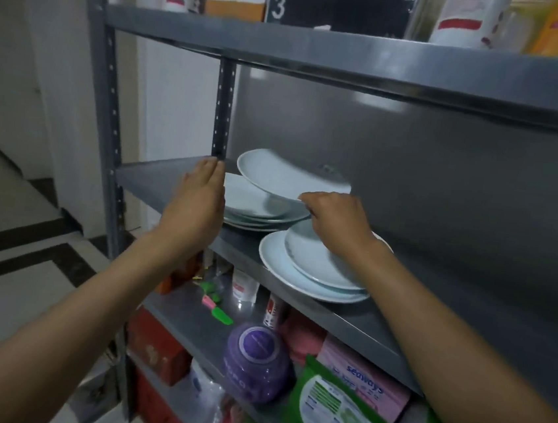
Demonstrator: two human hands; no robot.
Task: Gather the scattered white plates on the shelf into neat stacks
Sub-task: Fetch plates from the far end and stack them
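Hidden or unclear: right hand (334, 217) seen from the back, fingers curled under; its grip pinches the near rim of a white round plate (288, 178), held tilted above the shelf and blurred. The right wrist covers part of the shallow white bowl-like plate (317, 260) below it. Left hand (199, 199) shows its back only, fingers straight and together, standing upright at the left edge of the rear stack of white plates (257, 209); probably touching it, though contact is hidden behind the palm.

Plates: rear stack sits toward the back-left of the grey metal shelf (156, 181); the lifted plate hangs over it. A second pile, wide white flat plate (284, 274) with the bowl-like one on top, lies at the front edge, just right of the rear stack.

Surroundings: grey slotted steel rack upright (222, 112), grey back panel. Lower shelf holds a purple round container (255, 360), green wipes pack (339, 414), pink packet (366, 379), red box (156, 346). Upper shelf items cut off at the top. Pale tiled floor (11, 217) with dark border at left
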